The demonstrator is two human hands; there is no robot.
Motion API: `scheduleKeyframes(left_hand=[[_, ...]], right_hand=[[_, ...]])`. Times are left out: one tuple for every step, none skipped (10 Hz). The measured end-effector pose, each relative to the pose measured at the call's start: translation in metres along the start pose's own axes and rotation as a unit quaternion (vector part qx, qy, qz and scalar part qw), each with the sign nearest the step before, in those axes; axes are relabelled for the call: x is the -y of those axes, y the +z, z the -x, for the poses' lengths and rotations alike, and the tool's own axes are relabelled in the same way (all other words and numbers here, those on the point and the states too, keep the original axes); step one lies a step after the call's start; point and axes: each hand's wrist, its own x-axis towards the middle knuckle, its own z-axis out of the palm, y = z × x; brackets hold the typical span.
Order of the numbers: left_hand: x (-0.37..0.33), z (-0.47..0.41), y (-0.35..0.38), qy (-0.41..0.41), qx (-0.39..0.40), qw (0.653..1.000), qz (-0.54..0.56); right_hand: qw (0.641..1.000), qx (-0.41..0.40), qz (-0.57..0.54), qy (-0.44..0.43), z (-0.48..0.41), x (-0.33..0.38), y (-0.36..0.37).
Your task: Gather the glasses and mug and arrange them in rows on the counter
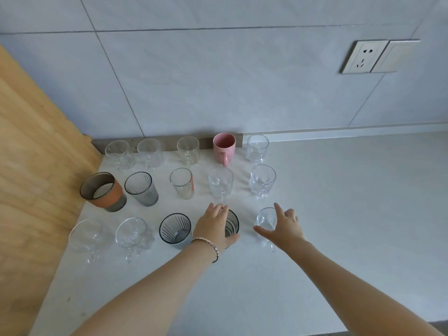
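Glasses stand in three rows on the white counter (339,214). The back row holds several clear handled glasses and a pink mug (224,146). In the middle row are a grey glass with an orange band (103,191), a grey ribbed tumbler (141,189) and clear glasses. The front row has two clear handled glasses at left, a grey ribbed tumbler (175,231), a dark glass (232,224) and a clear glass (265,218). My left hand (214,225) wraps around the dark glass. My right hand (282,226) rests against the clear glass, fingers spread.
A wooden panel (36,178) borders the counter on the left. The grey tiled wall behind carries a socket and switch plate (378,57). Bare counter stretches to the right of the rows and toward the front edge.
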Motion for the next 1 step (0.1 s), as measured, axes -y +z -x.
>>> scheduleKeyframes(left_hand=[[-0.0009, 0.0013, -0.0107, 0.008, 0.015, 0.999, -0.041]], right_hand=[[0.998, -0.016, 0.04, -0.034, 0.0089, 0.0072, -0.0134]])
